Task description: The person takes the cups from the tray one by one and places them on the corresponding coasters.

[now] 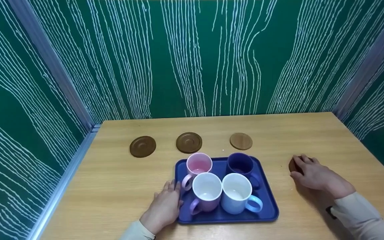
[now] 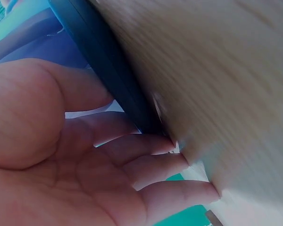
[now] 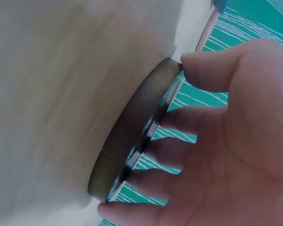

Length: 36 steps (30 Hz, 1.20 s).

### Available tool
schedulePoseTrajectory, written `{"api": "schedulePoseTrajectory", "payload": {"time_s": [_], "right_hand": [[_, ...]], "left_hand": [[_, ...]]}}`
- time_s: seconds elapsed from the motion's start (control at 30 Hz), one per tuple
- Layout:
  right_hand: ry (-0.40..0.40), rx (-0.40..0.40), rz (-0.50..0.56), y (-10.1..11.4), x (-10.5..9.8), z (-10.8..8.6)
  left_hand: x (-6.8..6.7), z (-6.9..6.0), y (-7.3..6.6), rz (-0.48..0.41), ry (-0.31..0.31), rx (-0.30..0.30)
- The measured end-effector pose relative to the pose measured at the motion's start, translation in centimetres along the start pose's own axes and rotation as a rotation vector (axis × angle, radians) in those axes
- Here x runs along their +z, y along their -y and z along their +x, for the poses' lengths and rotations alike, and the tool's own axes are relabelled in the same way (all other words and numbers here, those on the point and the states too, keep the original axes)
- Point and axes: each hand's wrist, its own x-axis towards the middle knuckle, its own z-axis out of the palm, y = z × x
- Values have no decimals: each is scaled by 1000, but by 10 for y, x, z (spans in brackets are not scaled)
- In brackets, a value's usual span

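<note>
A blue tray (image 1: pixel 268 213) lies on the table, bearing a pink mug (image 1: pixel 199 163), a dark blue mug (image 1: pixel 240 164), a purple mug with white inside (image 1: pixel 207 191) and a light blue mug (image 1: pixel 236 196). My left hand (image 1: pixel 163 205) rests at the tray's left edge, thumb against the rim (image 2: pixel 108 66) and fingertips down on the table. Over at the right, my right hand (image 1: pixel 315 173) holds a round dark brown coaster (image 3: pixel 132 122) from above. Its thumb and little finger are at opposite edges; the other fingers touch the top. In the head view the hand hides most of that coaster.
Along the back of the table lie two dark brown round coasters, one at left (image 1: pixel 142 146) and one nearer the middle (image 1: pixel 189 142), plus a lighter wooden coaster (image 1: pixel 241 141). Green panels with white lines (image 1: pixel 212 66) enclose the wooden table (image 1: pixel 112 186) at the back and sides.
</note>
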Motion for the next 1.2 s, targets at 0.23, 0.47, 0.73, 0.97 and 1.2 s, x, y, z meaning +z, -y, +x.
{"api": "schedulePoseTrajectory", "payload": {"time_s": [0.23, 0.47, 0.73, 0.97, 1.2], "right_hand": [[29, 14, 22, 3, -4, 14], [51, -32, 33, 3, -9, 32], [75, -15, 62, 3, -14, 50], [80, -10, 59, 0, -20, 64], [80, 12, 75, -3, -24, 76]], "left_hand": [[1, -1, 1, 5, -13, 12], [1, 0, 1, 11, 12, -18], [0, 2, 1, -1, 42, -46], [0, 1, 0, -3, 19, -29], [1, 3, -1, 0, 20, -26]]}}
